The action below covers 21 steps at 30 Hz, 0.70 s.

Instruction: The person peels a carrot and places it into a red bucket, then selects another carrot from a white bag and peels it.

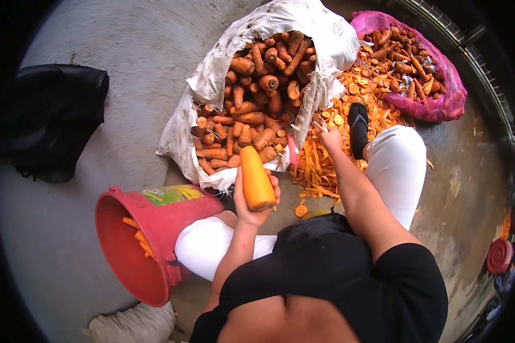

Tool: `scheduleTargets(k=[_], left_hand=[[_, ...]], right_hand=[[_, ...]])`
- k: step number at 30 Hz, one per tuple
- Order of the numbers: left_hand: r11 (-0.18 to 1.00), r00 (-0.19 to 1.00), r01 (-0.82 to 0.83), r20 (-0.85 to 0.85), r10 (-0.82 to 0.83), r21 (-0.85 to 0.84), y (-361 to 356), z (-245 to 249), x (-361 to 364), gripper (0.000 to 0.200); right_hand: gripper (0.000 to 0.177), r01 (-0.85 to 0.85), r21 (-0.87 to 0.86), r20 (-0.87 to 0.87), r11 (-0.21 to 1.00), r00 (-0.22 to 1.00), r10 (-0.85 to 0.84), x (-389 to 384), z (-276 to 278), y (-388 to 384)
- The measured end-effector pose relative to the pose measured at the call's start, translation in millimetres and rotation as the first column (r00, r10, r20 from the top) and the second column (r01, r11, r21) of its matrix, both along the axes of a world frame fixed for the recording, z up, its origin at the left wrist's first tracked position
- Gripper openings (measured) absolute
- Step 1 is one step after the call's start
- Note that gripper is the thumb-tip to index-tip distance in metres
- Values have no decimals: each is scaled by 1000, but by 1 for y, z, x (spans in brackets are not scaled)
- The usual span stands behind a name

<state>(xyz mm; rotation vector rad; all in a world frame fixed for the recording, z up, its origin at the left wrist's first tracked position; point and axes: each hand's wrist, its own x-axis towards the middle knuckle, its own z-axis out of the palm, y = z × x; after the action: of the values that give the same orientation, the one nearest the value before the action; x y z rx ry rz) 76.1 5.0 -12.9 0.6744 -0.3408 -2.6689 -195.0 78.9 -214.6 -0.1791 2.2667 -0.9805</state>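
My left hand (249, 198) is closed around a large peeled carrot (256, 180), its thick cut end pointing down toward my body. Over the pile of peelings, my right hand (329, 139) is closed on a small pale tool that looks like a peeler (320, 124); its details are too small to make out. The two hands are apart. Just beyond the left hand, a white woven sack (206, 86) lies open with many unpeeled carrots (252, 117) inside. Orange peelings and cut carrot ends (320, 166) cover the floor below the right hand.
A red bucket (154, 228) lies tipped at my left, with several peeled carrots (138, 235) inside. A pink mesh sack (455, 94) of carrots stands back right. A black bag (63, 114) lies far left; a pale sack (134, 324) is behind the bucket. My sandalled foot (358, 128) rests among peelings.
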Motion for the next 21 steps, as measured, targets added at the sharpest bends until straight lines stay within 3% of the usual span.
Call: scheduleTargets(k=[2, 4, 6, 11, 14, 17, 21], left_hand=[[987, 971, -131, 191, 147, -91, 0, -3, -5, 53], [943, 870, -286, 367, 330, -171, 0, -9, -9, 48], [962, 896, -244, 351, 272, -124, -7, -17, 0, 45], [963, 859, -236, 436, 268, -127, -14, -30, 9, 41], [942, 802, -217, 503, 322, -257, -17, -26, 2, 40], [801, 731, -1, 546, 409, -598, -20, -42, 4, 38], [572, 697, 125, 482, 531, -811, -21, -33, -12, 38]], right_hand=[[30, -70, 28, -24, 997, 997, 70, -1, -31, -3], [28, -248, 97, -57, 964, 965, 254, 15, -21, -4], [29, -308, 170, -152, 936, 930, 333, 34, -45, -8], [38, -545, 243, -76, 803, 814, 576, 67, -40, -27], [47, -562, 319, -52, 763, 793, 607, 76, -44, -39], [61, -587, 355, -9, 728, 776, 631, 77, -52, -49], [64, -565, 362, 34, 742, 803, 595, 73, -73, -58]])
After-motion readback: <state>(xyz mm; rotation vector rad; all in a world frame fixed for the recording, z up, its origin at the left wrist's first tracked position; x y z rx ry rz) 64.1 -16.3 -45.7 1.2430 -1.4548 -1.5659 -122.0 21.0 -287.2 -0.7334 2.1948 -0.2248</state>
